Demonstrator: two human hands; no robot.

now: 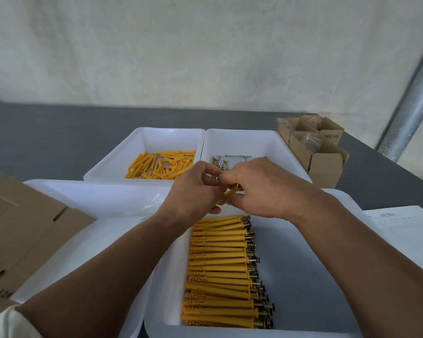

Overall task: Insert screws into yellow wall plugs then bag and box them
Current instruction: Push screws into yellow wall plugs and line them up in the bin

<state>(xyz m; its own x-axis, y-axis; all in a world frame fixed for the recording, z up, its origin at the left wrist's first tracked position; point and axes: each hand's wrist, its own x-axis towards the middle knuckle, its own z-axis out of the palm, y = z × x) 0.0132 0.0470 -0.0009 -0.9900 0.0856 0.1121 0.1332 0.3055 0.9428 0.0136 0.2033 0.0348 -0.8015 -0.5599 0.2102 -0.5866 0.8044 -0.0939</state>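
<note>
Two grips: my left grip and right grip meet above the far rim of the nearest tray, knuckles almost touching.
Left side: fingers curled round the near-left end of one yellow plastic wall plug. Brass shanks show by the fingertips, but I cannot tell whether they are held or lie in the tray behind.
Right side: thumb and fingertips pinch the plug's far-right end. That end is hidden, so I cannot tell whether a screw is seated.
Plug axis: slanted from near-left up to far-right, held in the air between both grips.
Deciding relation: I judge the mouth faces the right grip, so a screw must travel down that slant toward the left grip, which anchors.
Nearer hand: the right grip sits just in front of the loose brass screws in the far-right white plastic tray. The left is closer to the bare yellow plugs in the far-left white plastic tray.
Finished row: screw-filled plugs lie side by side in the near white tray, long axes left-to-right, heads rightward.
Bagging: clear plastic bags lie in the left white tray.
Boxing: small open cardboard boxes stand far right on the grey table; a flat brown carton lies near left.
Stage: I judge this the insertion step, with bare plugs left to fill.
</note>
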